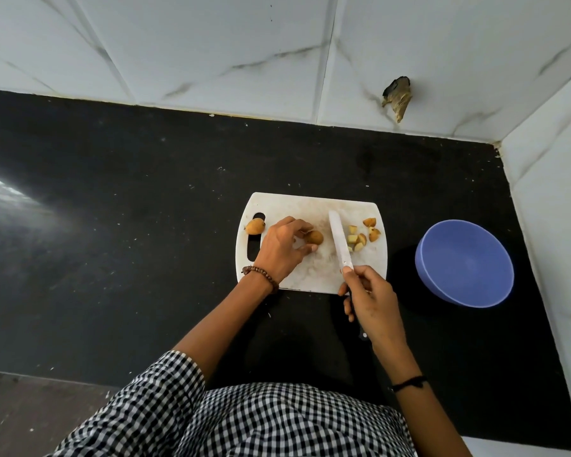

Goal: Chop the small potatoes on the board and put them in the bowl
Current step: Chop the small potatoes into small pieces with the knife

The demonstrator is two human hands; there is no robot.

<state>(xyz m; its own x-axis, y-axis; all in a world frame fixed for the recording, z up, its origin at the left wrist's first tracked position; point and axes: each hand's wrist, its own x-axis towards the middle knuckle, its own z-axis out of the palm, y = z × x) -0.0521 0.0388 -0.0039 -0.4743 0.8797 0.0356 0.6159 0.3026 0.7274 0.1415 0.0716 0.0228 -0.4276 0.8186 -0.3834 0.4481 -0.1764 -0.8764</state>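
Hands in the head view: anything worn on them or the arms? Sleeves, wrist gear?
Both hands bare, no gloves. Left hand: brown beaded bracelet at the wrist. Right hand: thin black band at the wrist. Black-and-white checked sleeve covers the left upper arm; forearms uncovered.

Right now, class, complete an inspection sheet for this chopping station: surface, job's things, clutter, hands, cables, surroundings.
Surface: black countertop, flecked with pale specks.
Job's things: white chopping board; whole potato by its handle slot; second potato mid-board; chopped pieces right of the knife; empty blue bowl right of board.
Clutter: nothing seen.
Hands: left hand holds the second potato; right hand grips the knife.
Cables: nothing seen.
Surroundings: marble-patterned wall tiles; damaged patch.
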